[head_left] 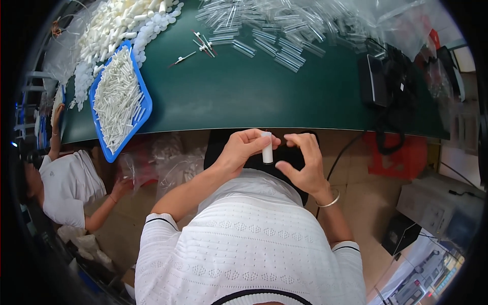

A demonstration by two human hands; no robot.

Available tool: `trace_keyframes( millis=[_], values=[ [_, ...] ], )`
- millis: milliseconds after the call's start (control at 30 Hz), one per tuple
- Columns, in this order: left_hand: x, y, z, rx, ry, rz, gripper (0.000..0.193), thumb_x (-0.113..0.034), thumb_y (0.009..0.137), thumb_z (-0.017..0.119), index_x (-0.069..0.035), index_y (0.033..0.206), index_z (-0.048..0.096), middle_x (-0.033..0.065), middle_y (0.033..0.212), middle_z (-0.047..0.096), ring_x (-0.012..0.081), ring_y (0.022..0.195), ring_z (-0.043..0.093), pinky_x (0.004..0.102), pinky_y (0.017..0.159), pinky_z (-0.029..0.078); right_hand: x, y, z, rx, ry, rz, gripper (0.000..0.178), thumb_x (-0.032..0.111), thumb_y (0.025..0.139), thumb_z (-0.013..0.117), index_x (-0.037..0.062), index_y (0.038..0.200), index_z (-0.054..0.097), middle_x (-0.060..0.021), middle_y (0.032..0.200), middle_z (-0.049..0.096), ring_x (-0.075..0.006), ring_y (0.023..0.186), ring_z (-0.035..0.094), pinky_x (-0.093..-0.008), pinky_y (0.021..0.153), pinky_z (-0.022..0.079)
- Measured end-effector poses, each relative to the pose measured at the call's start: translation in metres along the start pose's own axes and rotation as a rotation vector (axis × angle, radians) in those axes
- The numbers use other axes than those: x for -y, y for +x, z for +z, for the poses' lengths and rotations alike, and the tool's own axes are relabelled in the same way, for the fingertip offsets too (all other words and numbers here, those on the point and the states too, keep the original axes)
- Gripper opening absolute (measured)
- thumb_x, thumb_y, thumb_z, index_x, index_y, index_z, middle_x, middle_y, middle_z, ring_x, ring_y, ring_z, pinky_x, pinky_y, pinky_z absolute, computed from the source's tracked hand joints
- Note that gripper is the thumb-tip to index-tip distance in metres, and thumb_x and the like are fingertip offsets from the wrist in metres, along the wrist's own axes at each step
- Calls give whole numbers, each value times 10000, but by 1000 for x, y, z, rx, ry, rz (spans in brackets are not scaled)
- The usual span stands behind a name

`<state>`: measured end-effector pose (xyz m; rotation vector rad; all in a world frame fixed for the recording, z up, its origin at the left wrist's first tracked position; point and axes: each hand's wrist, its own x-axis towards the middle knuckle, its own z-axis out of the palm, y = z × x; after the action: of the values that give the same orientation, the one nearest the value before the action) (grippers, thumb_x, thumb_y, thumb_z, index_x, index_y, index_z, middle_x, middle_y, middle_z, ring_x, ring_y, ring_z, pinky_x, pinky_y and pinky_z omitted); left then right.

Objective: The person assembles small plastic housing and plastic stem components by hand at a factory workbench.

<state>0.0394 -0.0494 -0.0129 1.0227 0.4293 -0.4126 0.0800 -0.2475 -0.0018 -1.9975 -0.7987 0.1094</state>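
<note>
Between the fingertips of my left hand (243, 150) I grip a short white cylinder (267, 152), held upright in front of the table edge. A dark rim shows at its lower end. My right hand (306, 165) is apart from it on the right, its thumb and fingers spread with nothing visible between them. Beyond my hands lies the green table (229, 96). On its left side a blue tray (147, 104) holds a heap of thin white sticks (119, 96).
White plugs (109, 30) and translucent discs (147, 33) pile up at the far left. Clear tubes (290, 53) spread across the back, near several thin red-and-white pieces (203, 46). A black device (372, 81) with cables stands at right. Another person (73, 183) sits on the left.
</note>
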Motion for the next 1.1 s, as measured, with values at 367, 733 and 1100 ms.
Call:
trace_keyframes(
  millis=[367, 733, 1100],
  values=[
    [-13, -27, -13, 151, -113, -61, 291, -230, 936, 623, 13, 1096, 627, 126, 1015, 684, 197, 947, 675, 340, 872, 545, 14, 22, 24, 67, 59, -255, 695, 56, 596, 750, -11, 1232, 481, -171, 1146, 544, -321, 1017, 562, -381, 836, 502],
    [-13, -30, -38, 162, -141, -13, 257, -171, 935, 619, 16, 1110, 624, 113, 987, 681, 168, 920, 675, 303, 817, 560, 30, 44, 45, 92, 5, -251, 640, 46, 553, 732, 1, 1146, 495, -158, 1057, 563, -295, 869, 595, -349, 723, 522],
    [2, -105, -137, -392, 122, -52, 310, -235, 879, 655, 37, 1027, 642, 103, 810, 662, 133, 713, 639, 305, 656, 542, 51, 172, 87, 411, 3, -505, 390, 122, 740, 755, 21, 1088, 610, -152, 1043, 597, -325, 975, 566, -394, 826, 483]
  ],
)
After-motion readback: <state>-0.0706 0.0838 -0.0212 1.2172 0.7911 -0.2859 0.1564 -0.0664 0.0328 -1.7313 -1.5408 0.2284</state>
